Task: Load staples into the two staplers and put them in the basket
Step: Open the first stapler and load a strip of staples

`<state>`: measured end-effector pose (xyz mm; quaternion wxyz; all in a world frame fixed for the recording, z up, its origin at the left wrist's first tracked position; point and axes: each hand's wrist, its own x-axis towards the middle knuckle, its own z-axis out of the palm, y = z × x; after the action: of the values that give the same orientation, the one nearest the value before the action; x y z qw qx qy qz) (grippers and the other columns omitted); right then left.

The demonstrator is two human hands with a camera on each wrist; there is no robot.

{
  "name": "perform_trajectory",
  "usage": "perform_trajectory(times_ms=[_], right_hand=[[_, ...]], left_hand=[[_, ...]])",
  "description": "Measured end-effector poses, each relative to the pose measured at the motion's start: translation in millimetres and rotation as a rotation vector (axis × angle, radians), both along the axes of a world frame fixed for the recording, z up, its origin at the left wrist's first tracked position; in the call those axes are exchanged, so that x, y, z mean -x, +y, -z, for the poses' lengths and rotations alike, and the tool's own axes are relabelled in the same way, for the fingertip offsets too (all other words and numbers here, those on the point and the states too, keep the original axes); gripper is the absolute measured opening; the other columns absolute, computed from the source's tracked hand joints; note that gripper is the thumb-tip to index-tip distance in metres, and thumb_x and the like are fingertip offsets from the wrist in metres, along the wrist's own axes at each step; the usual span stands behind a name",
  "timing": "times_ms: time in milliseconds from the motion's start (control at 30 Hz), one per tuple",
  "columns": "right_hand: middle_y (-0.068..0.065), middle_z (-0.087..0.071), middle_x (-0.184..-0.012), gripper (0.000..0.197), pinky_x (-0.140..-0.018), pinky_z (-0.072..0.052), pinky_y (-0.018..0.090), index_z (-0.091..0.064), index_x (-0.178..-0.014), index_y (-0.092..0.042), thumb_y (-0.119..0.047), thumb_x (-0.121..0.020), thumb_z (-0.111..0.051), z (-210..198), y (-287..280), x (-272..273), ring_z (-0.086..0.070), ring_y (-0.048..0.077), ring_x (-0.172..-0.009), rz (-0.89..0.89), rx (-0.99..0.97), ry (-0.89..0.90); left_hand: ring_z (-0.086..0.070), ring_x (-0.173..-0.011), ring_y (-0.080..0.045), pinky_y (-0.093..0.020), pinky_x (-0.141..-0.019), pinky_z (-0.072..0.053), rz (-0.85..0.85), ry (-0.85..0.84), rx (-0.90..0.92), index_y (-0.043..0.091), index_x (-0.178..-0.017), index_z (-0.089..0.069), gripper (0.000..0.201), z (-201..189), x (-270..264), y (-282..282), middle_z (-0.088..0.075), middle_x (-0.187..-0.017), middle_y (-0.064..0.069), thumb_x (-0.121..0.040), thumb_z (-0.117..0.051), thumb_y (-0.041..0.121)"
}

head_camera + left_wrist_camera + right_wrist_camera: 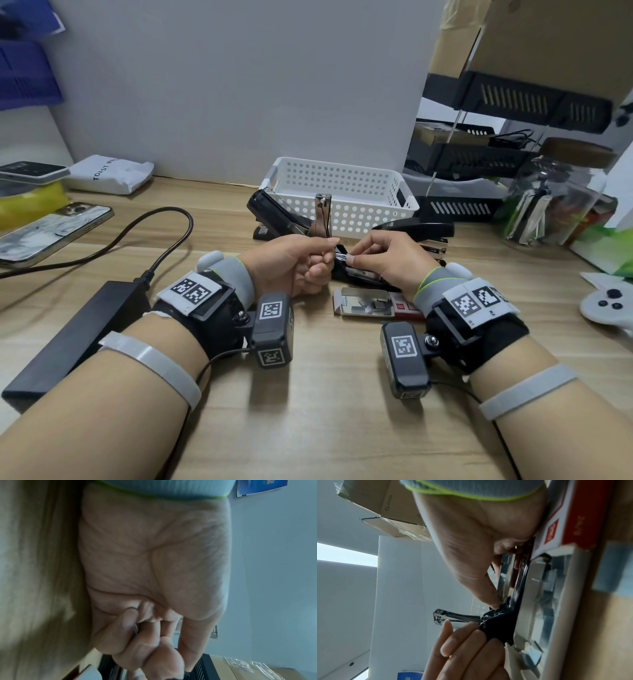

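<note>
Left hand (291, 263) and right hand (383, 260) cover most of the open stapler (359, 272), so its channel can't be made out. The second stapler (416, 228) is half hidden behind the knuckles. Left wrist view's a blur.

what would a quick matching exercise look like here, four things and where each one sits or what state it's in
Things:
1. white basket
2. open stapler
3. staple box
4. game controller

Places or states:
A. at the desk's right edge
B. lid swung back, held by the left hand
C. at the back by the partition, nothing visible inside
D. open on the desk, just in front of the hands

Pairs: 1-C, 2-B, 3-D, 4-A
</note>
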<state>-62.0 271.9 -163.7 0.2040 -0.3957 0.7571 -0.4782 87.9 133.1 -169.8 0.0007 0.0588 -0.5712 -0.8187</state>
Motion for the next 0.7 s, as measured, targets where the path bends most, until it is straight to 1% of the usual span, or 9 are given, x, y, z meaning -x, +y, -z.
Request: perform_trajectory(times_ms=[167,233,300,333,367,433,467,600,700], right_hand=[[-0.001,-0.068,-0.072,0.016,-0.073,-0.051,0.029,-0.073,-0.089,-0.011,-0.011,-0.077,-0.083,-1,2,-1,-0.061,0.009,-0.063,-0.037,-0.017,-0.007],[-0.001,-0.069,-0.074,0.011,-0.075,-0.052,0.033,-0.073,-0.088,-0.015,-0.017,-0.08,-0.081,-3,4,0,-0.061,0.011,-0.067,-0.034,0.046,0.004],[-0.006,-0.066,-0.073,0.007,-0.075,-0.048,0.03,-0.076,-0.086,-0.02,-0.027,-0.085,-0.076,-5,7,1,-0.058,0.01,-0.07,-0.002,0.085,0.063],[-0.01,-0.068,-0.076,0.012,-0.078,-0.049,0.029,-0.078,-0.085,-0.022,-0.031,-0.088,-0.072,-6,8,2,-0.06,0.008,-0.074,0.001,0.089,0.081],[-0.013,-0.073,-0.083,0.017,-0.087,-0.05,0.03,-0.08,-0.085,-0.025,-0.035,-0.09,-0.067,-6,8,3,-0.064,0.007,-0.083,-0.009,0.082,0.077],[-0.011,-0.077,-0.1,0.026,-0.103,-0.046,0.034,-0.082,-0.087,-0.029,-0.039,-0.095,-0.059,-6,9,2,-0.066,0.006,-0.104,-0.051,0.031,0.057],[-0.01,-0.077,-0.105,0.03,-0.105,-0.043,0.033,-0.082,-0.089,-0.029,-0.04,-0.097,-0.056,-7,11,1,-0.065,0.006,-0.109,-0.066,0.001,0.047],[-0.011,-0.07,-0.123,0.034,-0.089,-0.035,0.014,-0.082,-0.095,-0.032,-0.045,-0.099,-0.051,-11,19,0,-0.056,0.002,-0.118,-0.087,-0.093,0.048],[-0.012,-0.068,-0.127,0.033,-0.093,-0.035,0.02,-0.081,-0.094,-0.036,-0.048,-0.098,-0.05,-11,22,1,-0.055,0.003,-0.122,-0.097,-0.118,0.066]], left_hand=[[-0.032,-0.045,-0.007,-0.019,-0.044,-0.022,0.018,0.0,-0.01,0.013,-0.072,-0.05,0.036,1,-1,-1,-0.043,-0.052,0.002,-0.104,-0.044,0.027],[-0.031,-0.045,-0.007,-0.02,-0.044,-0.02,0.029,0.003,-0.012,0.013,-0.073,-0.051,0.035,1,-2,-3,-0.043,-0.052,0.003,-0.104,-0.045,0.028],[-0.031,-0.045,-0.007,-0.02,-0.045,-0.02,0.054,0.008,-0.01,0.014,-0.074,-0.05,0.033,0,-3,-5,-0.043,-0.052,0.004,-0.102,-0.047,0.03],[-0.03,-0.046,-0.007,-0.02,-0.045,-0.02,0.065,0.013,-0.016,0.014,-0.074,-0.049,0.032,-2,-4,-6,-0.043,-0.052,0.005,-0.101,-0.047,0.032],[-0.027,-0.046,-0.008,-0.021,-0.046,-0.019,0.067,0.018,-0.031,0.015,-0.073,-0.049,0.033,-4,-7,-9,-0.043,-0.051,0.006,-0.101,-0.048,0.033],[-0.021,-0.048,-0.01,-0.021,-0.046,-0.021,0.048,0.04,-0.068,0.015,-0.071,-0.049,0.035,-7,-14,-17,-0.042,-0.049,0.007,-0.1,-0.047,0.035],[-0.02,-0.048,-0.011,-0.02,-0.045,-0.023,0.036,0.053,-0.084,0.016,-0.07,-0.049,0.037,-9,-18,-23,-0.042,-0.048,0.008,-0.101,-0.046,0.035],[-0.018,-0.044,-0.01,-0.023,-0.044,-0.018,-0.037,0.042,-0.137,0.018,-0.058,-0.044,0.051,-13,-35,-46,-0.036,-0.039,0.01,-0.102,-0.04,0.044],[-0.015,-0.042,-0.011,-0.023,-0.041,-0.017,-0.123,0.041,-0.175,0.021,-0.051,-0.036,0.059,-15,-48,-57,-0.032,-0.034,0.009,-0.101,-0.04,0.052]])
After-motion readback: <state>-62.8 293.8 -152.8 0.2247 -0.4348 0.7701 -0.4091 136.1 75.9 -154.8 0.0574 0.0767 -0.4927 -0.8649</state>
